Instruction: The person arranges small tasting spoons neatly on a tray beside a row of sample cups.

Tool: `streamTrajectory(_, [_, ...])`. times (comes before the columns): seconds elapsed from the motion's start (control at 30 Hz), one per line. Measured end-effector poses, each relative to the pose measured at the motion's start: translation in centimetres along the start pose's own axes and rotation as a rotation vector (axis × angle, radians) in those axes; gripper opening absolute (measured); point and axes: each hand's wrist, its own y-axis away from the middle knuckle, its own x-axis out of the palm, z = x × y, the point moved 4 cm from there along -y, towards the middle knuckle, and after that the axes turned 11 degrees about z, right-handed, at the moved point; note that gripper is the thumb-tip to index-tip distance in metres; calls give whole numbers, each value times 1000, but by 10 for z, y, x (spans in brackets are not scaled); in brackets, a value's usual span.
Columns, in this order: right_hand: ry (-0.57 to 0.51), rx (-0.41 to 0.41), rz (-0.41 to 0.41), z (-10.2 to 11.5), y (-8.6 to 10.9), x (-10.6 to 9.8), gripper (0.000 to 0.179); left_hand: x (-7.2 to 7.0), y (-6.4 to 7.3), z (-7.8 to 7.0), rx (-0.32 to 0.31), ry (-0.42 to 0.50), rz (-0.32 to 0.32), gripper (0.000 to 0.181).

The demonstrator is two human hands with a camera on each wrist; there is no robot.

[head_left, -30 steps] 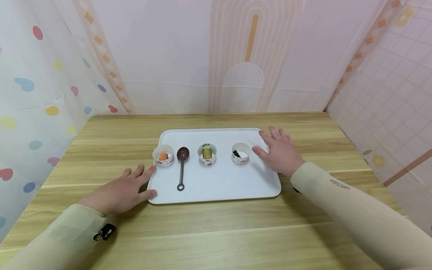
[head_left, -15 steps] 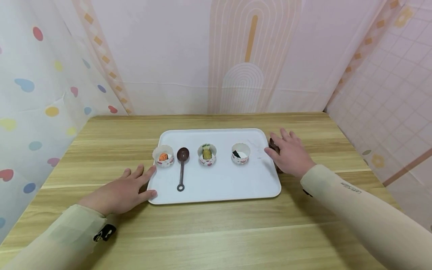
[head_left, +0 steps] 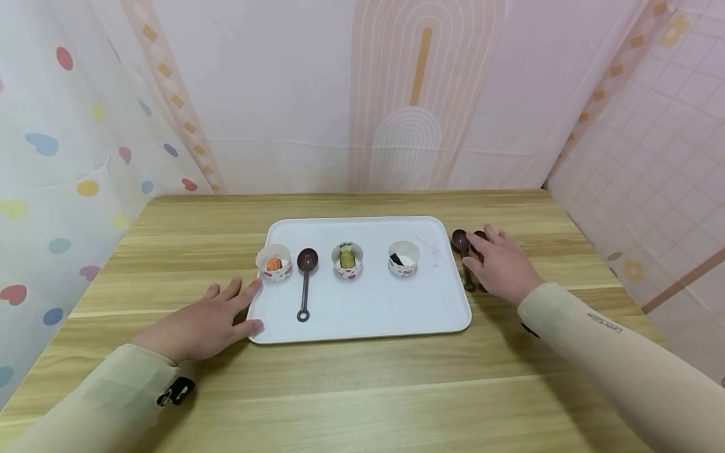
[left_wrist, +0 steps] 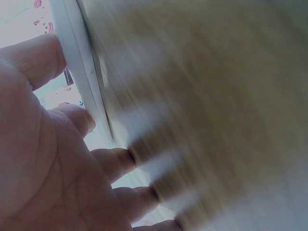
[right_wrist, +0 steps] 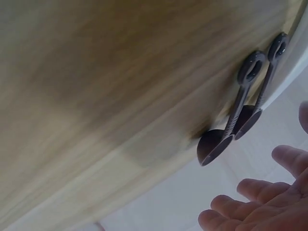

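My left hand (head_left: 206,321) rests with spread fingers at the left edge of a white tray (head_left: 362,314); thumb and index fingertips lie at its rim. On the tray, a brown measuring spoon (head_left: 306,267) lies between two patterned paper cups. Just right of the tray, my right hand (head_left: 504,267) is over two more brown measuring spoons, its fingers extended and holding nothing. The nearer spoon (head_left: 460,242) shows mostly uncovered, while the hand partly hides the other spoon (head_left: 481,237). In the right wrist view both spoons (right_wrist: 215,146) lie side by side, apart from the fingers.
The left paper cup (head_left: 274,274) holds a small orange piece, the middle cup (head_left: 348,273) a yellow-green one, the right cup (head_left: 403,268) a black one. Faint smudges mark the tray's right side. A wooden table (head_left: 362,390) carries everything; patterned curtains (head_left: 272,113) hang behind and beside it.
My right hand has moved rightward from over the tray's right edge to above the two spoons, uncovering part of them. My left hand, the tray and the cups stay in place.
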Motion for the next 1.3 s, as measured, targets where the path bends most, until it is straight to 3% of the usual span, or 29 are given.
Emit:
streamTrajectory(0.4, [31, 17, -3, -7, 6, 0, 64, -1, 1, -1, 5, 2, -13, 92])
streamTrajectory(1.3, [80, 21, 22, -12, 4, 4, 46, 0, 0, -1, -6, 0, -2, 93])
